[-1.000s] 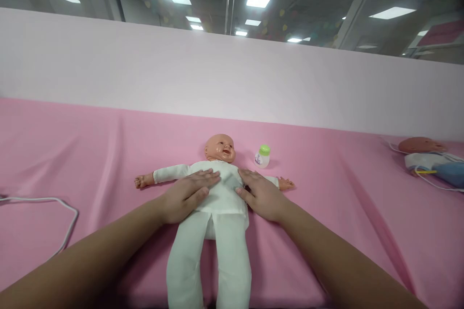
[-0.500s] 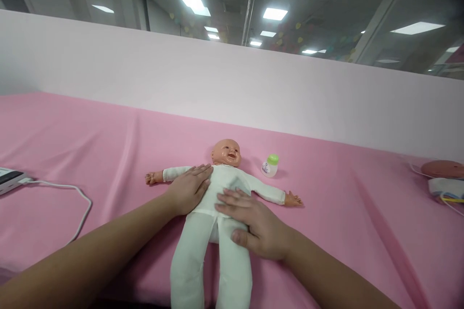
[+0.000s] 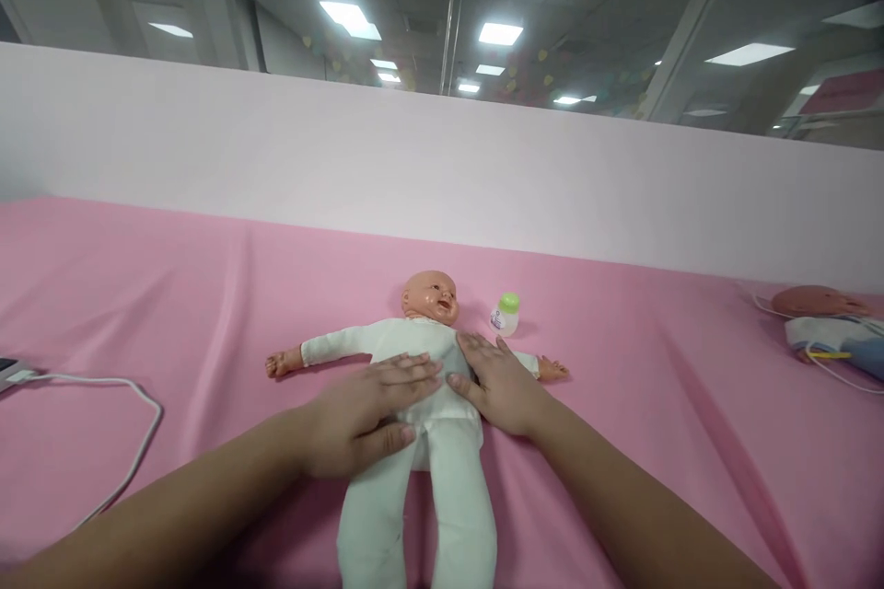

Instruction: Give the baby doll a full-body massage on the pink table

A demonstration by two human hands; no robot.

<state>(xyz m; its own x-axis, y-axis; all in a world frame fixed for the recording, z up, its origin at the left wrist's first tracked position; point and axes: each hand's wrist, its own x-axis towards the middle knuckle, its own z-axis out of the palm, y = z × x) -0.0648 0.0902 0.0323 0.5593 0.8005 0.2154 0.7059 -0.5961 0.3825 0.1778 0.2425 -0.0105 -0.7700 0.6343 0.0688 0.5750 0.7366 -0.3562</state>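
A baby doll (image 3: 448,460) with a white cloth body and a hard plastic head lies face up, its arms spread to both sides. My left hand (image 3: 377,405) rests across the doll's belly, palm down, fingers stretched toward the right and thumb apart. Higher up, my right hand (image 3: 501,382) lies flat along the side of the doll's chest and partly covers its arm. Both hands are open and grip nothing. Beside the doll's head stands a small clear bottle (image 3: 505,317) with a green cap.
A pink sheet (image 3: 622,368) covers the surface, with a white wall panel (image 3: 414,166) behind it and glass above. At the left, a white cable (image 3: 131,386) runs from a power strip (image 3: 12,372). Another doll (image 3: 821,302) with thin tubing lies at the far right.
My left hand has slid from the doll's shoulder down to its belly. My right hand has moved from the belly up to the chest's side. The camera view has shifted slightly.
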